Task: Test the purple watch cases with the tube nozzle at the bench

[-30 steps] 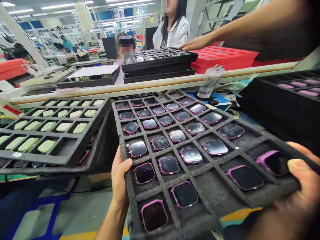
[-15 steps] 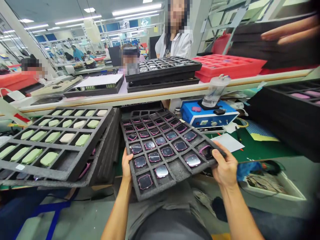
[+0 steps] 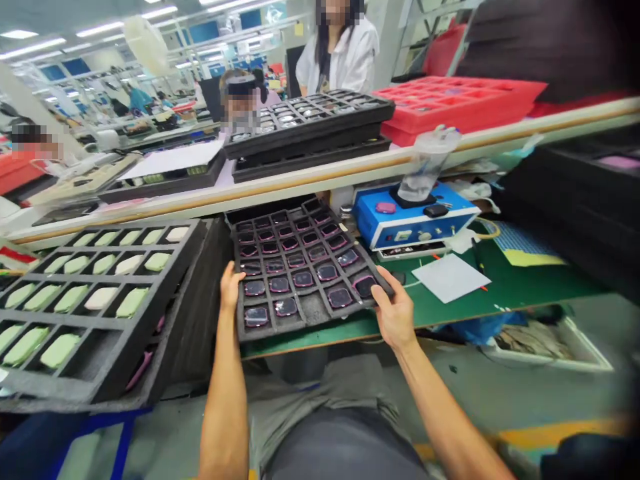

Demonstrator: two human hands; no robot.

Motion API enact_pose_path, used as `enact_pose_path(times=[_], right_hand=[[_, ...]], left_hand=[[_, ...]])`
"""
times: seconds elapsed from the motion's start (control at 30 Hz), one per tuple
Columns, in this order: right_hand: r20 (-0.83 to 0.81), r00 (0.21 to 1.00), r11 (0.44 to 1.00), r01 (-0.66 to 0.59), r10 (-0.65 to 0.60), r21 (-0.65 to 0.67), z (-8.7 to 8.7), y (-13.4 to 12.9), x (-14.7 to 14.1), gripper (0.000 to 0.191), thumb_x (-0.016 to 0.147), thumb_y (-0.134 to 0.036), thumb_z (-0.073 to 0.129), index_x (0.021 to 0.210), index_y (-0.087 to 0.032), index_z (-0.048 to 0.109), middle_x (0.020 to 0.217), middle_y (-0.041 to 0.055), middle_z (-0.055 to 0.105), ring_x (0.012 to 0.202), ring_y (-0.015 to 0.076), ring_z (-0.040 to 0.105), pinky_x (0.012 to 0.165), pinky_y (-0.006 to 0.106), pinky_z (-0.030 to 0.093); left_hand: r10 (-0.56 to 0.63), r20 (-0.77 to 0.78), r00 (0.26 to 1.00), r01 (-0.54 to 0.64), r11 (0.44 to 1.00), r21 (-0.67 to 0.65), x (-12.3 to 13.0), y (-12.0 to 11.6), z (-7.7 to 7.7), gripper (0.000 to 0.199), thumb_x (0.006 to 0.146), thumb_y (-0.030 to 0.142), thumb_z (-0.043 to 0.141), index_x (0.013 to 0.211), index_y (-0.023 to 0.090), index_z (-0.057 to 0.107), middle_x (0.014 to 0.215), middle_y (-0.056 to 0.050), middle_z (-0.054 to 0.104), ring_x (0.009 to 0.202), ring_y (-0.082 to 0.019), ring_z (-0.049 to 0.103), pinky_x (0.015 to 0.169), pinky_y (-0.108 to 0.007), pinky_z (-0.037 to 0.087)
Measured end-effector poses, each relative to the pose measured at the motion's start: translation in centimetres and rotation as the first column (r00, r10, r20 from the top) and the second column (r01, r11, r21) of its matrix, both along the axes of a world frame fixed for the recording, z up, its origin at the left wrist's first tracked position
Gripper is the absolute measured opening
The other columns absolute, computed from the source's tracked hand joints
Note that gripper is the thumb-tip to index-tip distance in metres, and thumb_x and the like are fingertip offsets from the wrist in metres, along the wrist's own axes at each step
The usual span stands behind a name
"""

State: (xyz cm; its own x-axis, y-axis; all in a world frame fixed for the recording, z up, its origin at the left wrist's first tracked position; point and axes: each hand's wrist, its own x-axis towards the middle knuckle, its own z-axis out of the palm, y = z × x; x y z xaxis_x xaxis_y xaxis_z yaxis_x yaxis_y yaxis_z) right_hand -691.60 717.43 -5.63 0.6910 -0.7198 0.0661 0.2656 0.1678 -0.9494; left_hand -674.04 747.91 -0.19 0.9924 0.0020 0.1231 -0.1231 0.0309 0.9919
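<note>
Both hands grip a black foam tray (image 3: 313, 308) by its sides, above the front of the green bench. My left hand (image 3: 231, 287) is closed on the left edge, thumb on top. At the right front corner, my right hand (image 3: 395, 308) pinches the rim with its thumb on top. Purple-framed smartwatch cases (image 3: 286, 307) with dark glass sit in most of the compartments; one compartment in the front row holds nothing. The tray's far end reaches under the raised shelf.
Left stands a stack of foam trays (image 3: 90, 373) with light green pieces (image 3: 60, 351). Right of my tray are a blue machine box (image 3: 370, 223), a clear cup (image 3: 425, 163) and a white sheet (image 3: 447, 277). The shelf (image 3: 200, 200) carries black and red trays (image 3: 465, 117). Someone in white (image 3: 345, 57) stands behind.
Both hands have moved the tray forward, away from my body, and its far end is now deeper under the shelf. A hand at the upper right has left the view.
</note>
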Motion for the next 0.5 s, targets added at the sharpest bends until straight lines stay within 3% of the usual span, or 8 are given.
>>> enact_pose_path(times=[0.07, 0.13, 0.23, 0.3, 0.33, 0.4, 0.47, 0.5], right_hand=[[-0.039, 0.999, 0.991, -0.004, -0.002, -0.137, 0.3, 0.1, 0.4, 0.063, 0.080, -0.053, 0.079, 0.132, -0.020, 0.067, 0.140, 0.0134, 0.067, 0.128, 0.0271, 0.064, 0.120, 0.049, 0.044], [-0.086, 0.996, 0.960, -0.007, -0.018, -0.281, 0.6, -0.5, 0.3, 0.063, 0.084, -0.057, 0.074, 0.133, -0.019, 0.067, 0.142, 0.0143, 0.066, 0.130, 0.0278, 0.062, 0.121, 0.048, 0.043], [-0.157, 0.987, 0.913, -0.030, -0.038, -0.407, 0.4, -2.5, -1.1, 0.059, 0.090, -0.062, 0.064, 0.130, -0.019, 0.068, 0.138, 0.0145, 0.068, 0.128, 0.0275, 0.064, 0.116, 0.047, 0.047], [-0.193, 0.974, 0.907, 0.025, -0.116, -0.420, 0.0, -4.1, -2.7, 0.056, 0.092, -0.063, 0.060, 0.125, -0.018, 0.070, 0.130, 0.0145, 0.071, 0.117, 0.0259, 0.068, 0.103, 0.044, 0.057], [-0.205, 0.960, 0.910, 0.093, -0.189, -0.405, -0.3, -4.8, -3.4, 0.056, 0.092, -0.062, 0.060, 0.124, -0.017, 0.069, 0.125, 0.0142, 0.072, 0.107, 0.0241, 0.071, 0.091, 0.039, 0.061], [-0.242, 0.918, 0.923, 0.235, -0.314, -0.305, -0.5, -6.1, -4.3, 0.057, 0.087, -0.058, 0.065, 0.127, -0.017, 0.064, 0.120, 0.0124, 0.071, 0.086, 0.0182, 0.072, 0.064, 0.028, 0.060], [-0.298, 0.911, 0.958, 0.258, -0.285, -0.129, -0.2, -6.9, -4.3, 0.062, 0.081, -0.053, 0.070, 0.130, -0.017, 0.058, 0.120, 0.0113, 0.069, 0.070, 0.0127, 0.069, 0.048, 0.021, 0.052], [-0.314, 0.925, 0.976, 0.212, -0.215, -0.042, 0.0, -7.1, -3.9, 0.062, 0.079, -0.051, 0.072, 0.128, -0.017, 0.057, 0.119, 0.0112, 0.069, 0.065, 0.0109, 0.067, 0.044, 0.020, 0.050]], left_hand=[[0.022, 0.057, 0.998, -0.030, 0.988, 0.149, 0.8, 0.0, 0.9, 0.037, 0.071, 0.028, 0.070, 0.104, 0.013, 0.061, 0.124, -0.010, 0.072, 0.140, -0.034, 0.053, 0.126, -0.059, 0.027], [-0.007, 0.138, 0.990, -0.034, 0.955, 0.295, 0.2, -1.2, 1.9, 0.043, 0.073, 0.023, 0.073, 0.112, 0.010, 0.061, 0.148, -0.018, 0.059, 0.156, -0.040, 0.029, 0.129, -0.065, 0.004], [-0.142, 0.258, 0.956, 0.002, 0.880, 0.476, -4.6, -4.7, 2.5, 0.056, 0.080, 0.023, 0.074, 0.131, 0.008, 0.060, 0.168, -0.023, 0.034, 0.163, -0.041, 0.001, 0.127, -0.066, -0.010], [-0.288, 0.318, 0.903, 0.061, 0.820, 0.568, -9.6, -7.3, 1.4, 0.053, 0.086, 0.025, 0.072, 0.137, 0.016, 0.062, 0.167, -0.017, 0.039, 0.164, -0.037, 0.010, 0.130, -0.064, -0.003], [-0.405, 0.359, 0.841, 0.099, 0.767, 0.634, -12.3, -8.5, 0.2, 0.049, 0.089, 0.027, 0.069, 0.137, 0.019, 0.063, 0.163, -0.017, 0.045, 0.162, -0.037, 0.019, 0.130, -0.065, 0.007], [-0.654, 0.334, 0.679, 0.326, 0.676, 0.661, -17.1, -10.1, -3.1, 0.039, 0.090, 0.027, 0.068, 0.128, 0.021, 0.071, 0.149, -0.017, 0.061, 0.150, -0.037, 0.046, 0.125, -0.060, 0.031], [-0.835, 0.073, 0.546, 0.685, 0.495, 0.534, -20.4, -11.0, -7.2, 0.029, 0.088, 0.031, 0.069, 0.115, 0.024, 0.077, 0.127, -0.015, 0.075, 0.125, -0.032, 0.068, 0.109, -0.050, 0.051], [-0.837, -0.073, 0.542, 0.775, 0.464, 0.428, -21.3, -11.2, -9.1, 0.022, 0.086, 0.033, 0.072, 0.104, 0.024, 0.080, 0.116, -0.013, 0.078, 0.112, -0.030, 0.073, 0.103, -0.047, 0.055]])
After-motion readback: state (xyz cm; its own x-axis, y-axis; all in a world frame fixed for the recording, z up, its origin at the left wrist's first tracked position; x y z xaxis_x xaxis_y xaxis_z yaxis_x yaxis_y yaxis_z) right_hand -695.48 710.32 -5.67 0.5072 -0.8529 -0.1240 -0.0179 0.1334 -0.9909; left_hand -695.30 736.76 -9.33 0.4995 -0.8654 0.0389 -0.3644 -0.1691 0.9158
